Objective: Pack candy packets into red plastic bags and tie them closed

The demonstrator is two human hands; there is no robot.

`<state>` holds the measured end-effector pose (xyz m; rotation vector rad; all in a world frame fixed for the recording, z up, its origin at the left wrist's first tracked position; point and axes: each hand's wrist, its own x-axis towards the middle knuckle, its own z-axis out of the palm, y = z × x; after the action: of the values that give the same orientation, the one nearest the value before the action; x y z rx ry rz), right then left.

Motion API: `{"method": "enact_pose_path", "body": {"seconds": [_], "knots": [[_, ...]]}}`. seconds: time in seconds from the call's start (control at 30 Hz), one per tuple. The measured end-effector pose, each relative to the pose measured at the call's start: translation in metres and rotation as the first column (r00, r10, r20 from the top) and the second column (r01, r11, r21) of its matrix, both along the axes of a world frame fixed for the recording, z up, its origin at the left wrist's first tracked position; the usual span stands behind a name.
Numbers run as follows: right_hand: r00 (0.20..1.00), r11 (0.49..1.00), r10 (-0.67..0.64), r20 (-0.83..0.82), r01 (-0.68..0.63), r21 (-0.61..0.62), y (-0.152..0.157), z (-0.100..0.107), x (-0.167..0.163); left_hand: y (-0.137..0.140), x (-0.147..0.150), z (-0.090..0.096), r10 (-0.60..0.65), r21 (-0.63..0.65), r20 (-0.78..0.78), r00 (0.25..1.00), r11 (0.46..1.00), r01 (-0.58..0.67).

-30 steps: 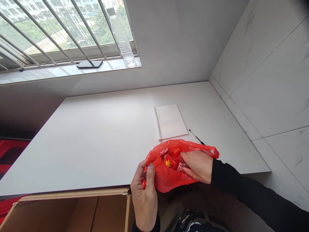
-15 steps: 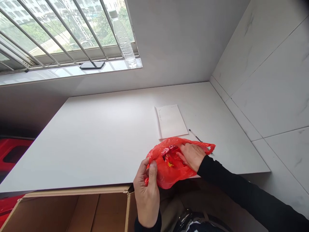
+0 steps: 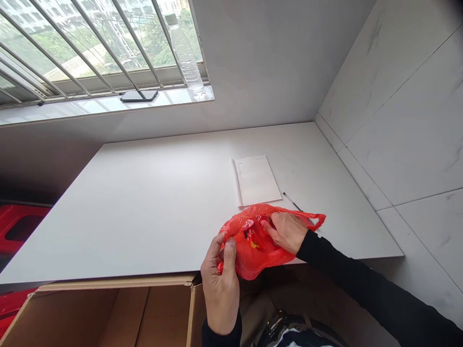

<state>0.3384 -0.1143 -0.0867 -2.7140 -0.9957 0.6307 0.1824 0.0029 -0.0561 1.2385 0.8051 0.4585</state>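
"Two bare hands, the left hand (image 3: pixel 220 284) and the right hand (image 3: pixel 287 231), are working at a red plastic bag (image 3: pixel 253 262). Where is the bag being held?"

"At the near edge of the white table (image 3: pixel 144 202), with its lower part bulging past that edge towards the person. Its mouth is opening upward, and a handle loop (image 3: pixel 320 221) is extending to the right."

"How are the left fingers standing?"

"They are closing on the rim at the bag's left side, the thumb pressing in front and the other fingers curling behind. A small bunch of red film is showing beside them."

"And the right fingers?"

"They are reaching bent through the mouth, among red wrapped packets (image 3: pixel 253 241), some of which are showing pale lettering or yellow print. The tips are partly disappearing inside; whether they are gripping a packet, I cannot tell."

"What is surrounding the bag?"

"Just beyond it, a white booklet (image 3: pixel 257 182) is lying flat on the table. To the booklet's right a slim pen (image 3: pixel 292 201) is resting at a slant, its near end passing behind the bag. At lower left, an open cardboard box (image 3: pixel 115 283) is standing against the table's near edge."

"And farther off?"

"On the windowsill (image 3: pixel 97 109), a phone (image 3: pixel 139 96) is lying flat, and a clear bottle (image 3: pixel 187 60) is standing near the right end."
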Motion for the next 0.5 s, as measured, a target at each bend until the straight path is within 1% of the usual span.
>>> {"method": "enact_pose_path", "body": {"seconds": [0.1, 0.23, 0.33, 0.5], "knots": [[0.998, 0.999, 0.028, -0.048, -0.025, 0.047, -0.005, -0.002, 0.006, 0.000, 0.000, 0.000, 0.000, -0.001, -0.001, 1.000, 1.000, 0.000], [0.996, 0.997, 0.036, -0.078, -0.031, 0.075, -0.013, -0.005, 0.012, -0.001, 0.001, 0.001, 0.013, 0.000, -0.014, 1.000, 1.000, -0.013], [0.992, 0.991, 0.059, -0.110, -0.045, 0.125, -0.018, -0.002, 0.015, -0.001, 0.001, 0.000, 0.019, 0.000, -0.025, 1.000, 1.000, -0.019], [0.976, 0.975, 0.126, -0.176, -0.089, 0.201, -0.017, 0.003, 0.017, 0.000, 0.001, -0.002, -0.011, 0.010, 0.012, 1.000, 1.000, 0.011]]}}
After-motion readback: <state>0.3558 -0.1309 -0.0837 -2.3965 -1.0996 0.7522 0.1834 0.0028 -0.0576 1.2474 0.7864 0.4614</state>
